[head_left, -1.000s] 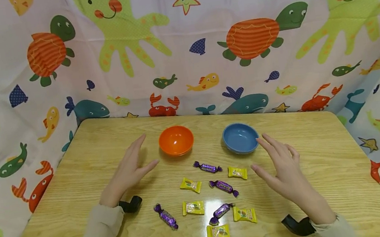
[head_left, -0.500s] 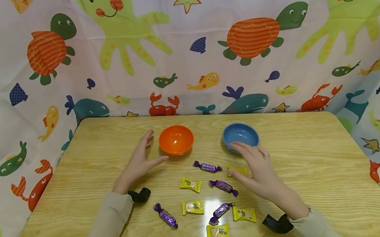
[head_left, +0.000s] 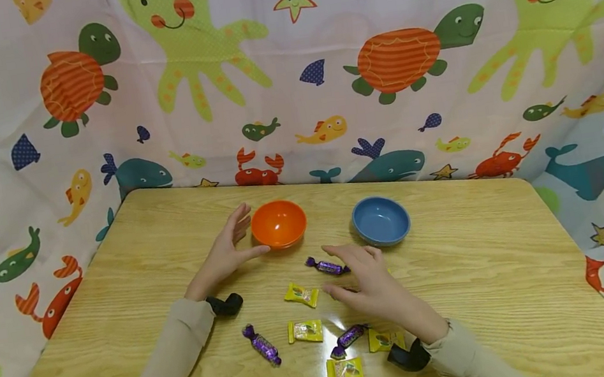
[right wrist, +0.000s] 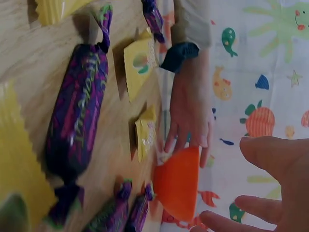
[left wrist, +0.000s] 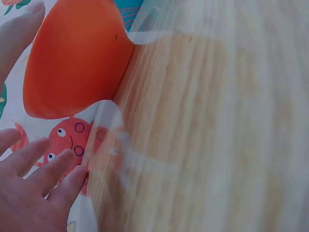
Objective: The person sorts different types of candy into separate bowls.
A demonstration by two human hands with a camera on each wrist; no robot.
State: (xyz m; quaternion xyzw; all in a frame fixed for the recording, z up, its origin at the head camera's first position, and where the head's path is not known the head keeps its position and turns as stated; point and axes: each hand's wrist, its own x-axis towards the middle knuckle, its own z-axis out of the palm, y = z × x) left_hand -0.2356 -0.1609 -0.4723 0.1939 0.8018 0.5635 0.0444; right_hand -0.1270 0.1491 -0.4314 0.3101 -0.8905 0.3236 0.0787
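In the head view my left hand [head_left: 224, 254] is spread at the left side of the orange bowl [head_left: 279, 222], thumb along its near edge and fingers by its left rim. The left wrist view has the bowl's outer wall [left wrist: 77, 63] between the thumb and the spread fingers [left wrist: 36, 169]. My right hand [head_left: 369, 279] hovers over the wrapped candies, fingers loosely bent and holding nothing. Left of its fingertips lie a purple twist-wrapped candy [head_left: 326, 266] and a yellow-wrapped candy [head_left: 301, 295]. Other candies beneath this hand are hidden.
A blue bowl [head_left: 381, 221] stands to the right of the orange one. Nearer the front lie more purple candies [head_left: 262, 346] and yellow candies [head_left: 345, 371]. A curtain with sea animals [head_left: 265, 90] hangs behind the wooden table [head_left: 492, 265].
My right hand has moved left from beside the blue bowl to above the candies. My left hand has moved right, up to the orange bowl. Both bowls have stayed in place.
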